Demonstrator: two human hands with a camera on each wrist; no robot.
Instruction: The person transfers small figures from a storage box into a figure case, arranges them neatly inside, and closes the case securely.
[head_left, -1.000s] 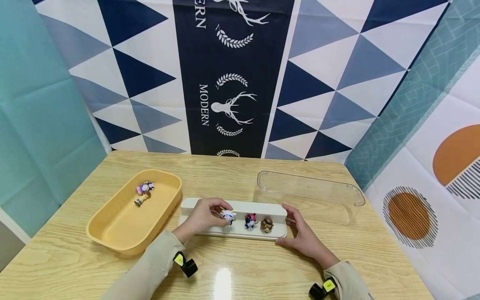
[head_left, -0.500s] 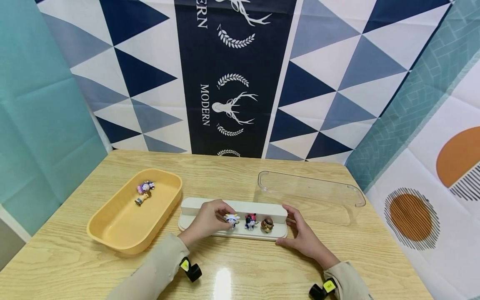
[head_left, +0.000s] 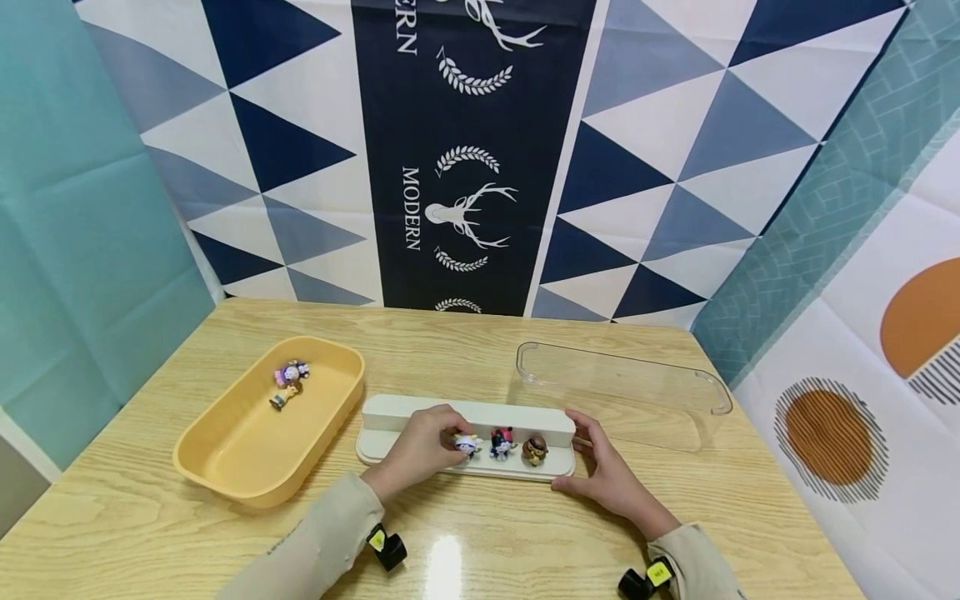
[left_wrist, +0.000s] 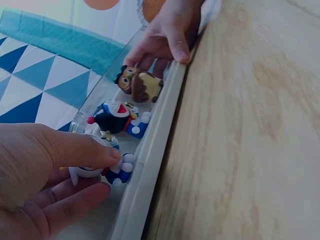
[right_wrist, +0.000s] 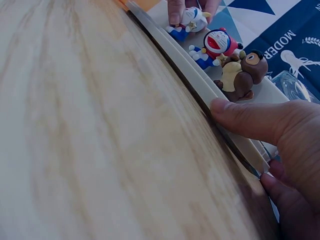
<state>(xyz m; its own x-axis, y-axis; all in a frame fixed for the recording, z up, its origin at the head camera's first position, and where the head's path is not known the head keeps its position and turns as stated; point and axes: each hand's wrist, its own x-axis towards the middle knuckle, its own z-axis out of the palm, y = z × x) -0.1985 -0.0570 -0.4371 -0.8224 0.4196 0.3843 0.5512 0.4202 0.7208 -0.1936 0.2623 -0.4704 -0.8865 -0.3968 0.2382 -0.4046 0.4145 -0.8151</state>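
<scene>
My left hand [head_left: 420, 443] pinches a small white and blue figurine [head_left: 468, 447] between thumb and fingers, low over the step of a long white display stand [head_left: 382, 407]. Its feet [left_wrist: 119, 172] are near the stand's front rim in the left wrist view. Just right of it stands a cartoon cat figurine [head_left: 501, 444] with a black and red cap, then a brown owl figurine [head_left: 534, 451]. At the stand's right end, my right hand [head_left: 606, 479] grips the end, thumb on the front edge; some of its fingers are hidden behind the end.
To the left, a yellow-orange tray [head_left: 247, 479] holds a purple and white figurine [head_left: 291, 373] and a tan figurine [head_left: 285, 396]. Behind the stand on the right lies a clear plastic cover [head_left: 622, 392]. A patterned cloth [head_left: 457, 125] hangs behind the wooden table [head_left: 540, 550].
My left hand has moved slightly right and lowered the white and blue figurine closer beside the cartoon cat figurine. My right hand has stayed at the stand's right end.
</scene>
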